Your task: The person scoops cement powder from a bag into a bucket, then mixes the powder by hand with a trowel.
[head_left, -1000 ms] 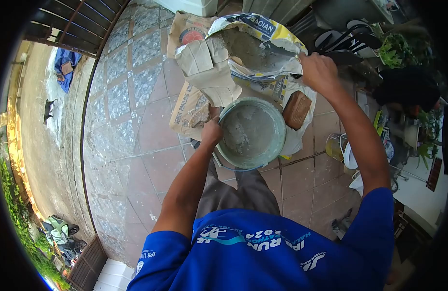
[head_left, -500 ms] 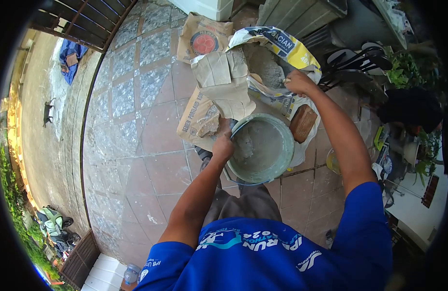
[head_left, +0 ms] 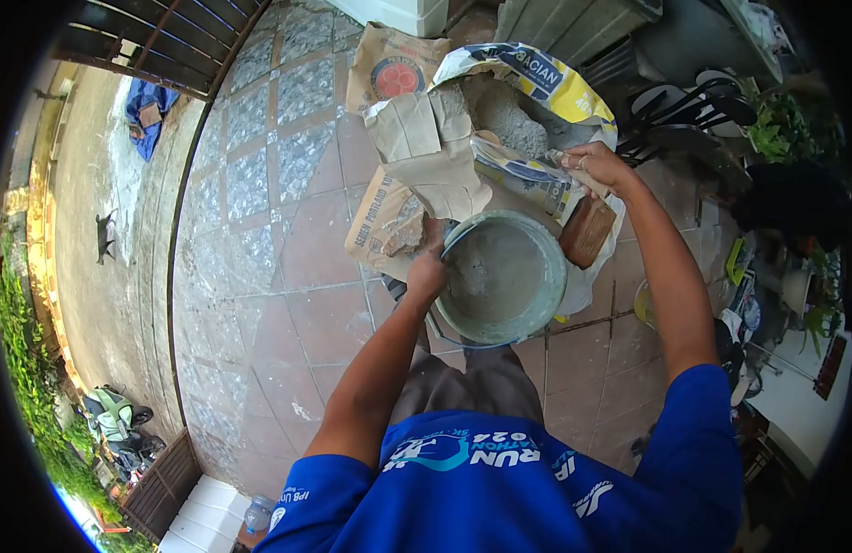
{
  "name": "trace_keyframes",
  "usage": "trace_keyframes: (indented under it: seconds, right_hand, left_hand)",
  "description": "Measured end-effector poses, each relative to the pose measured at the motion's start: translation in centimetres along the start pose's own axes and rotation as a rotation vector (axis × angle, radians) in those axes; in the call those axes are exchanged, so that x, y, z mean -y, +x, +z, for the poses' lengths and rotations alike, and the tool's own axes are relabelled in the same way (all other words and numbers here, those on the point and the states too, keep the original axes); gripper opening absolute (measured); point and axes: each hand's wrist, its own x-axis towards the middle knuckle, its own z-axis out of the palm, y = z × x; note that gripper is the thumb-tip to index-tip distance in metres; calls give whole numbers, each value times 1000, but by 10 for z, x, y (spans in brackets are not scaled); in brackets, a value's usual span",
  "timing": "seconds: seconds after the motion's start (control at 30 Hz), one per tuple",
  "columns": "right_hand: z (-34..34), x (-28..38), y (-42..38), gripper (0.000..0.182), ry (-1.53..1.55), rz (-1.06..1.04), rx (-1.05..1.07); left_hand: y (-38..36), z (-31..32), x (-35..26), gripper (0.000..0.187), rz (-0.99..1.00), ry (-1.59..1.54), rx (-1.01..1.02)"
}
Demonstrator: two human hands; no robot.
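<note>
A greenish bucket (head_left: pixel 555 304) with grey powder inside stands in front of my legs. My left hand (head_left: pixel 428 274) is closed on its left rim. Above the bucket lies an open cement bag (head_left: pixel 573 97), white, yellow and blue, with grey powder (head_left: pixel 513 120) showing in its mouth. My right hand (head_left: pixel 599 168) is closed on the bag's torn edge at its lower right. A reddish-brown brick (head_left: pixel 587 232) rests on the bag just below that hand. Brown torn paper (head_left: pixel 412 129) covers the bag's left side.
Another brown paper bag (head_left: pixel 398 69) lies behind on the tiled floor (head_left: pixel 329 318). Black-handled items (head_left: pixel 688 115) and plants stand at the right. Further left are a metal gate (head_left: pixel 168 37), a dark cat (head_left: pixel 105 237) and a blue cloth (head_left: pixel 147 134).
My right hand has moved a little right and down, from the bag's opening to its torn edge. My left hand stays at the bucket rim. The cat has shifted.
</note>
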Motion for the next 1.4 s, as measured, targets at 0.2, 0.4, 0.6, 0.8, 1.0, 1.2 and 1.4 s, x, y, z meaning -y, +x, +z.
trace_keyframes:
  seconds: [0.2, 0.4, 0.6, 0.8, 1.0, 1.2, 1.4]
  right_hand:
    - [-5, -8, -32, 38, 157, -78, -52]
    - [-2, -3, -66, 42, 193, -185, -132]
    - [18, -3, -150, 48, 204, -208, -195]
    - [75, -65, -232, 49, 318, -90, -169]
    - [163, -154, -235, 46, 362, 198, -111]
    - [215, -197, -200, 44, 314, 257, -204]
    - [218, -204, -193, 45, 89, 134, -251]
  left_hand:
    - [-3, -1, -2, 40, 29, -17, -29]
    - [-1, -2, -3, 36, 72, -10, -54]
    - [5, 5, 9, 37, 119, -18, -53]
    - [0, -2, 1, 35, 145, 16, -54]
    - [11, 7, 16, 34, 195, 38, -92]
    - [5, 8, 14, 34, 160, 15, -74]
    - [5, 2, 7, 36, 129, 42, -30]
